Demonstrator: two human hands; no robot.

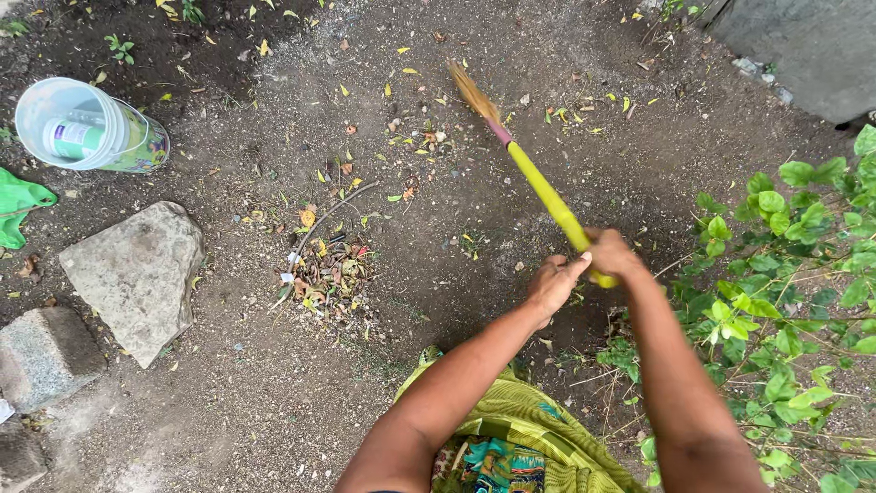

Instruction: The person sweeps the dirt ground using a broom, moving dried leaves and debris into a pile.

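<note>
Yellow-handled straw broom point(540, 187) slants toward eleven o'clock, clenched in my right hand point(610, 254); my left hand point(555, 283) touches its end, grip unclear. A hard stroke might scatter the dry leaf pile point(330, 272) at nine o'clock.

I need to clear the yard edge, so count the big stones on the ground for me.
3. The large flat grey stone lies left of the leaf pile. A blocky stone sits below-left of it. A third stone is cut off at the bottom-left corner; more may lie out of view.

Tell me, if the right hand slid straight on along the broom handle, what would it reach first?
The right hand would run up the yellow handle to the pink binding, then the bristles, probably.
</note>
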